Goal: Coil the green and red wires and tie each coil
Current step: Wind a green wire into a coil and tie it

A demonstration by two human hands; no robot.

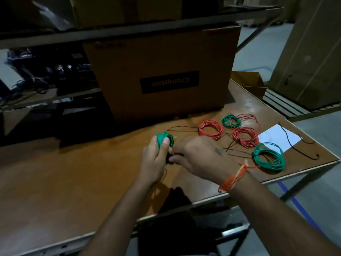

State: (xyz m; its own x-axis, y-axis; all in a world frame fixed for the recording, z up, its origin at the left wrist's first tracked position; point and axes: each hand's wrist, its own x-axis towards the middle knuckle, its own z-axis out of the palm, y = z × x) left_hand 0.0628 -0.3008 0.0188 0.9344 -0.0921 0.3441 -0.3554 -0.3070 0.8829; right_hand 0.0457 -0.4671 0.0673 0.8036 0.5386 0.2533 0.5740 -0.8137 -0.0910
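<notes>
At a brown worktable (73, 172), finished red and green coils (243, 135) lie at two o'clock. At centre, the left hand (156, 157) grips a small green coil (163, 138); right hand (199, 156) fingers curl beneath it, contents unclear. Tying cleanly likely requires keeping the loops pinched.

I'm in a warehouse: cartons (162, 74) crowd my worktop (55, 172), steel racking (110, 33) spans the upper frame, tall boxes (310, 52) stand on concrete floor at right.
</notes>
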